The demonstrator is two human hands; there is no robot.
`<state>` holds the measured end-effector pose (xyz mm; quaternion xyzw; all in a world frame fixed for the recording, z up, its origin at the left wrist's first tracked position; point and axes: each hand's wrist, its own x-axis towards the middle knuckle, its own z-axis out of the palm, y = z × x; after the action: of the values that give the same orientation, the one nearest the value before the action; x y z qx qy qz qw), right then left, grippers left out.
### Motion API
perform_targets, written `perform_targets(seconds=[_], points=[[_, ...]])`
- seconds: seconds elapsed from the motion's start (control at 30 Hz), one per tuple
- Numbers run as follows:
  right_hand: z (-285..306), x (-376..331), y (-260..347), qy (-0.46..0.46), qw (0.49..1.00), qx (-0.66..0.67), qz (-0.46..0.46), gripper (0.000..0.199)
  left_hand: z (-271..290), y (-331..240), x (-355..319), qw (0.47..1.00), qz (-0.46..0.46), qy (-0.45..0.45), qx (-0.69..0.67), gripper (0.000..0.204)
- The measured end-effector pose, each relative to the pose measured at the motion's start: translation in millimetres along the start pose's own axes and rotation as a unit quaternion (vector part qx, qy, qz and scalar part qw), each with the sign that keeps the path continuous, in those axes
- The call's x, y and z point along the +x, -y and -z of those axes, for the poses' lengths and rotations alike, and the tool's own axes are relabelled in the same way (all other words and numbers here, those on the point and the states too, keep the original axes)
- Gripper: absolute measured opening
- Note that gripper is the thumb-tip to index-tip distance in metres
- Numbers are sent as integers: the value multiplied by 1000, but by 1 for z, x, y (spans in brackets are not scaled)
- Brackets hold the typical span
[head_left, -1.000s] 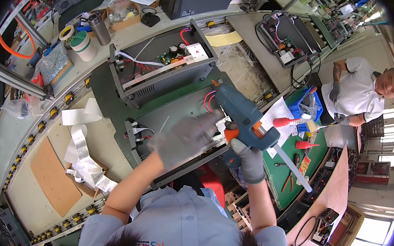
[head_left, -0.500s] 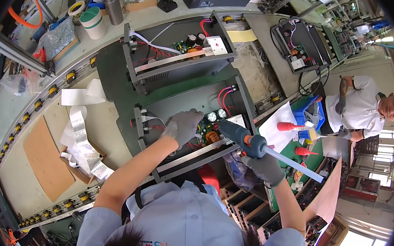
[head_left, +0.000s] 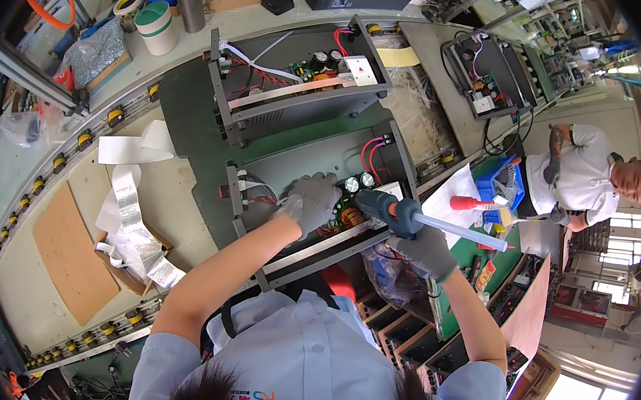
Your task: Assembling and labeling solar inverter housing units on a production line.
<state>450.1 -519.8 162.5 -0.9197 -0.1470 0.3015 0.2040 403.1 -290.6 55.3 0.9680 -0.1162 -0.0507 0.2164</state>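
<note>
Before me lies an open dark grey metal case [head_left: 317, 153] holding a green circuit board [head_left: 332, 220] with round capacitors [head_left: 359, 181], a copper coil [head_left: 350, 216] and red wires. My gloved left hand [head_left: 311, 203] reaches into the case beside the board, fingers curled down; what they may hold is hidden. My gloved right hand [head_left: 425, 255] grips a dark teal hot glue gun [head_left: 387, 211] by its handle, nozzle pointing left over the board by the capacitors. From its back a long translucent glue stick [head_left: 462, 234] sticks out to the right.
A second open case [head_left: 297, 82] stands just beyond, and another [head_left: 491, 74] lies at far right. Silver label strips [head_left: 133, 220] and a brown cardboard sheet [head_left: 76, 254] are on the left. A blue bin [head_left: 501, 183] sits at right, near a co-worker [head_left: 582, 171] in white.
The glue gun and my right hand have shifted slightly up and left, and the glue stick lies flatter. My left hand has moved a little to the right over the board.
</note>
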Motion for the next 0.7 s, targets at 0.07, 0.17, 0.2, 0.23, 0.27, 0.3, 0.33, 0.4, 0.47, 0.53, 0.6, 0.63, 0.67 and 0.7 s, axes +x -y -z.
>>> perform_targets(seconds=[0.07, 0.17, 0.2, 0.23, 0.27, 0.3, 0.33, 0.4, 0.47, 0.53, 0.6, 0.63, 0.67, 0.7], points=[[1, 0, -3, -9, 1000, -6, 20, 33, -1, -1, 1, 1000, 1, 3, 12, 23], [8, -2, 17, 31, 996, 83, -24, 22, 0, -2, 0, 1000, 8, 5, 25, 24], [8, -2, 16, 34, 993, 110, -31, 19, 1, -2, -1, 1000, 9, 5, 25, 25], [8, -2, 16, 36, 989, 138, -39, 16, 1, -2, -1, 1000, 9, 3, 25, 25], [8, -1, 17, 35, 989, 136, -37, 16, 0, -2, 0, 1000, 15, 6, 18, 25], [9, -1, 18, 36, 990, 136, -27, 16, -2, -2, 0, 1000, 20, 11, 10, 25], [9, -1, 18, 38, 990, 136, -17, 16, -3, -1, 0, 1000, 19, 10, 10, 25], [10, -1, 19, 34, 991, 128, -19, 16, -6, -1, 1, 1000, 14, -10, 13, 24], [11, -1, 18, 31, 992, 121, -21, 17, -9, 0, 3, 1000, 23, -8, 9, 24], [11, 1, 16, 28, 997, 66, -29, 23, -8, 1, 5, 999, 32, -5, 6, 23], [12, 4, 11, 33, 998, 47, -33, 26, -4, 1, 6, 999, 34, -6, -10, 21], [13, 5, 9, 38, 998, 28, -36, 29, 0, 1, 5, 999, 32, -6, -10, 21], [13, 7, 7, 37, 998, 29, -37, 29, 5, 1, 3, 998, 40, -1, -40, 22], [14, 7, 7, 39, 998, 14, -51, 30, 9, 1, 1, 996, 46, 3, -71, 24]])
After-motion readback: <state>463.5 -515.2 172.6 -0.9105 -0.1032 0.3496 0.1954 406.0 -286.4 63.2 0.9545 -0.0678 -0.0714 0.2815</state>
